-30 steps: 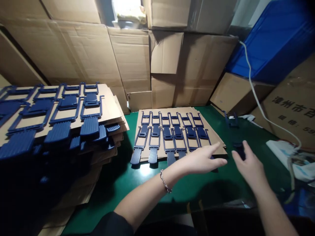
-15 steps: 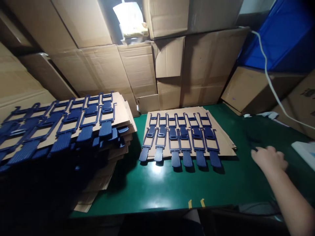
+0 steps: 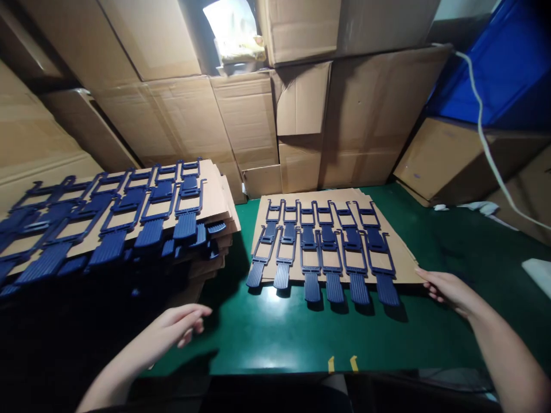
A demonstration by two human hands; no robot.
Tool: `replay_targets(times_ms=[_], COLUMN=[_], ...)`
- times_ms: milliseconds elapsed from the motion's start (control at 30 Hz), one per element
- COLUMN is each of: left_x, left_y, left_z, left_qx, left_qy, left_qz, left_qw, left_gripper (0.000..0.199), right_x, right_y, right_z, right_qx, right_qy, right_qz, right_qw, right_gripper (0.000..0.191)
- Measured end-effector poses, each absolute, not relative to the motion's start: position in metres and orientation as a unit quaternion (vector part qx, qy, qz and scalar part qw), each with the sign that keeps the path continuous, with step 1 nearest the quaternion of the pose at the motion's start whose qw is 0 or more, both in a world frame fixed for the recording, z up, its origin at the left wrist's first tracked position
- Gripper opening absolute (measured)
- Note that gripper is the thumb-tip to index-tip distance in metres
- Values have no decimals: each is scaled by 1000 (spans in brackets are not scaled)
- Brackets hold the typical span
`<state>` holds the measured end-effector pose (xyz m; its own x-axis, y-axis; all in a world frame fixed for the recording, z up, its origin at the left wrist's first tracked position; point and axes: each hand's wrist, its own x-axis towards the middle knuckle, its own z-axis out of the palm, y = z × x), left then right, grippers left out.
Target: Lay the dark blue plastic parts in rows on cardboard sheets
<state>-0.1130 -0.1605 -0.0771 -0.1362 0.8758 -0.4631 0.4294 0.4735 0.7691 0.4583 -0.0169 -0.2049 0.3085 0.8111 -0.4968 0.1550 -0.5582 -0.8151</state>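
Several dark blue plastic parts with ribbed ends lie in a row on a brown cardboard sheet on the green table. My right hand pinches the sheet's front right corner between thumb and fingers. Left of the sheet, my left hand hovers over the table's front part, touching nothing visible, its fingers loosely curled and apart from the thumb. Behind it stands a tall stack of cardboard sheets, with more blue parts on the top layer and between layers.
Cardboard boxes form a wall behind the green table. A lamp-lit packet hangs above. At the right are a blue bin, a white cable and a white object. Yellow tape marks the front edge.
My right hand has moved left from the bare table onto the sheet's corner and gripped it. My left hand has come into view at the lower left. The sheet with its parts sits slightly nearer.
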Motion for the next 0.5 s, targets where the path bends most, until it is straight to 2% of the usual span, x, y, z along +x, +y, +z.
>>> replay_targets(times_ms=[133, 200, 300, 400, 500], left_x=[-68, -52, -35, -27, -27], left_y=[-119, -102, -79, -62, -54], left_z=[-109, -125, -146, -157, -157], left_qx=[421, 386, 344, 348, 334], left_qy=[668, 680, 688, 662, 662], left_qz=[283, 317, 366, 381, 363], left_qw=[544, 537, 524, 543, 565], left_gripper=[48, 50, 42, 28, 33], right_x=[477, 483, 486, 485, 478], right_y=[-38, -50, -62, -63, -57], right_z=[-206, -206, -203, -200, -198], right_qx=[-721, -716, -706, -698, -689], right_qy=[-286, -259, -224, -205, -200], right_qz=[528, 541, 536, 533, 531], right_qw=[347, 358, 404, 433, 450], right_gripper=[33, 31, 30, 37, 39])
